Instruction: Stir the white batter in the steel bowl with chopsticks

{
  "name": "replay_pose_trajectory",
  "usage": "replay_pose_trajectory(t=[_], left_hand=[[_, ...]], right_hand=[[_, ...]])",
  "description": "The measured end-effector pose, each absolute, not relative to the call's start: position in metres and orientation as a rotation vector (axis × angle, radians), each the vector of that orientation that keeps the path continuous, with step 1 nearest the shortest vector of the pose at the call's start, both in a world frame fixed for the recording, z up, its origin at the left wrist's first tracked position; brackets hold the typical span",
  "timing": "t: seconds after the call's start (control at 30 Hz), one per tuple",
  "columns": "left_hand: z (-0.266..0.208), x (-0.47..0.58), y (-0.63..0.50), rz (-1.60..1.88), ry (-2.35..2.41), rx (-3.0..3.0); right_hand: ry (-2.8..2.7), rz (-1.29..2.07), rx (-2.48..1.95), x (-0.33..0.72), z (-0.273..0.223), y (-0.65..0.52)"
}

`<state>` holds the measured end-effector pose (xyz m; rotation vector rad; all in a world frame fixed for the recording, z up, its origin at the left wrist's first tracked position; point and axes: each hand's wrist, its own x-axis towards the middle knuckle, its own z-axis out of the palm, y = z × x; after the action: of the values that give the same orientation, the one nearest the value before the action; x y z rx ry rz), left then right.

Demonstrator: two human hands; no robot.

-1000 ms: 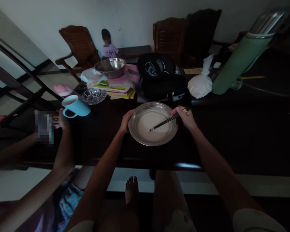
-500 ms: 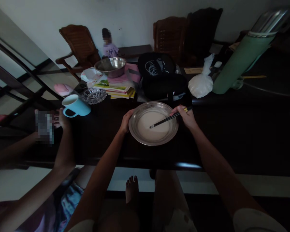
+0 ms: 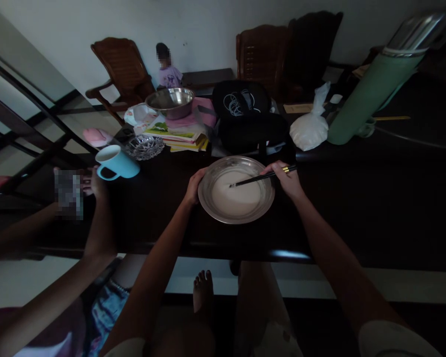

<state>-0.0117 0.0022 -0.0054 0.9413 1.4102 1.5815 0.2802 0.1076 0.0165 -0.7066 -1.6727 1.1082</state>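
Observation:
A wide metal bowl (image 3: 207, 203) stands on the dark table in front of me, with a smooth whitish batter-like liquid (image 3: 235, 199) in it. My left hand (image 3: 196, 186) grips the bowl's left rim; some of its fingers are hidden by the bowl. In my right hand (image 3: 285, 179), at the bowl's right side, is a pair of black chopsticks (image 3: 252, 179) with gold bands. They slant down to the left, and their tips are at the liquid's surface, near the bowl's middle.
Left stand a light-blue mug (image 3: 124, 163) and a glass dish (image 3: 144, 147). Behind are books (image 3: 186, 139), another metal bowl (image 3: 171, 106) and a black case (image 3: 252, 131). A bag of white powder (image 3: 309, 130) and green thermos (image 3: 375, 94) stand right. Another person's hands (image 3: 92, 183) hold a blurred object.
The chopsticks' tips have shifted slightly up and to the left in the liquid, and the sticks lie flatter. My left hand and the bowl have stayed in place.

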Motion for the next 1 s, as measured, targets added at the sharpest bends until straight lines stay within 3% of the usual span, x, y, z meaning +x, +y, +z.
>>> replay_pose_trajectory(t=[0.17, 0.4, 0.63, 0.87, 1.0], left_hand=[[-0.0039, -0.0103, 0.0016, 1.576, 1.401, 0.927], [-0.0053, -0.0109, 0.0023, 1.578, 1.438, 0.937], [-0.0071, -0.0113, 0.0023, 1.591, 1.430, 0.956], [-0.0061, -0.0117, 0.0014, 1.576, 1.420, 0.937], [-0.0050, -0.0112, 0.0007, 1.576, 1.437, 0.976]], right_hand=[[-1.372, 1.150, -0.741, 0.2838, 0.0159, 0.1150], [-1.637, 1.201, -0.692, 0.2774, 0.0167, 0.1062], [-1.352, 1.160, -0.764, 0.2826, 0.0170, 0.1141], [-1.678, 1.165, -0.659, 0.2785, 0.0146, 0.1071], [-1.527, 1.094, -0.727, 0.2800, 0.0172, 0.1102]])
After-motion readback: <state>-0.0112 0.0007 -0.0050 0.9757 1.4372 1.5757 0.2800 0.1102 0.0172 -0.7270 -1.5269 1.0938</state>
